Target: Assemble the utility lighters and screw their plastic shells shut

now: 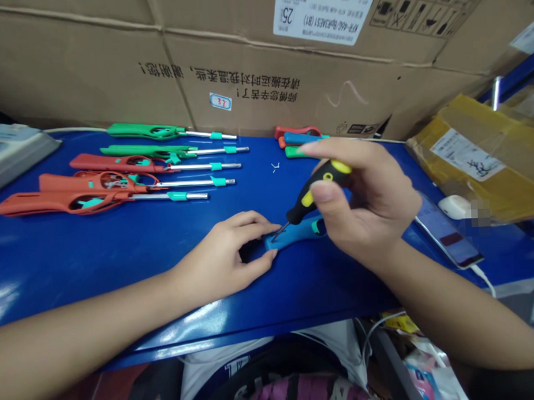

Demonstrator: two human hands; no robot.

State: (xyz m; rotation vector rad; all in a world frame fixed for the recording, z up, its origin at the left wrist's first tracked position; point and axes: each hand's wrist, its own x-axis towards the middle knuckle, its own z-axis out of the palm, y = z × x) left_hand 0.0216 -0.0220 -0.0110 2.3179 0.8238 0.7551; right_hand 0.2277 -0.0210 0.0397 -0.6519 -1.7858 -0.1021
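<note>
A blue gas lighter (pixel 295 232) lies on the blue table, partly hidden behind my right hand. My left hand (pixel 234 248) grips its near end between thumb and fingers. My right hand (pixel 366 198) is closed around a black and yellow screwdriver (pixel 309 197). The screwdriver is tilted, and its thin tip meets the lighter's end between my left fingertips. Several gas lighters lie in a row at the left: green ones (pixel 140 130) at the back, red-orange ones (pixel 59 203) nearer me, all with metal tubes pointing right.
More lighter handles (pixel 297 138) in red, blue and green lie at the back. A large cardboard box (pixel 110 65) walls off the far side. At the right are a phone (pixel 449 230) on a cable, a white earbud case (pixel 454 206) and a taped carton (pixel 490 155). A pale device (pixel 15 152) stands far left.
</note>
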